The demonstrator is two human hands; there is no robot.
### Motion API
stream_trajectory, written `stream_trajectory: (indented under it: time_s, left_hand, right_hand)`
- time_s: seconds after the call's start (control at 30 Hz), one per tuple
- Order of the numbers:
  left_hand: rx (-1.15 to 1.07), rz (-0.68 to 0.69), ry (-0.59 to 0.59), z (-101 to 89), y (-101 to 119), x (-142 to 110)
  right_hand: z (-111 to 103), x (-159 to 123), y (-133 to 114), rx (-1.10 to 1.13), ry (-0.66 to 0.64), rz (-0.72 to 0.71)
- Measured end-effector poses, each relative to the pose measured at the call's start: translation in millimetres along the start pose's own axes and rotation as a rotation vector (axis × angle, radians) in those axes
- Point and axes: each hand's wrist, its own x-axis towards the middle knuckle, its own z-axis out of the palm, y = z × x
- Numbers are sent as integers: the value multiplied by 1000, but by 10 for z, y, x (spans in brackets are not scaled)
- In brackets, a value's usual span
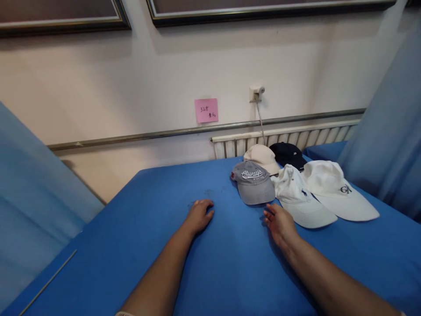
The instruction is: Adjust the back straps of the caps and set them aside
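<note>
Five caps (297, 206) lay toward the table's (230, 267) far right corner, the gray cap (252, 182) nearest its left edge. The right hand (281, 224), empty, fingers loosely curled and slightly parted, was just beside that visor; the left hand (198, 216), well in from the left edge, held nothing, fingers close, thumb apart. Gripping lightly by the visor would probably have spared the soft crown.

High on the pale wall (148, 83), dark frames (269, 11), cut off by the upper edge of the view. Below, a pink note (206, 110) (two lines of handwriting on it), to its right a socket (252, 95) with a plug (257, 96) in place, a cord (260, 118) dropping past the pipe (177, 132) towards a radiator (309, 139). At either side, blue curtains (29, 197). Near the left edge of the table (144, 210), a thin rod (49, 281), aslant.
</note>
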Motion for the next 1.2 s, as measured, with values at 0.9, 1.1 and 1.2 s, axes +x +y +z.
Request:
stream_trajectory:
  time_s: [0.9, 1.1, 1.2]
  left_hand:
    - [-90, -47, 117, 140, 28, -44]
    - [-289, -175, 250, -226, 373, 53]
    - [-358, -103, 435, -594, 794, -3]
  right_hand:
    - [18, -66, 277, -632, -505, -269]
    - [390, -161, -311, -563, -513, -585]
    - [656, -314, -754, -406, -499, -793]
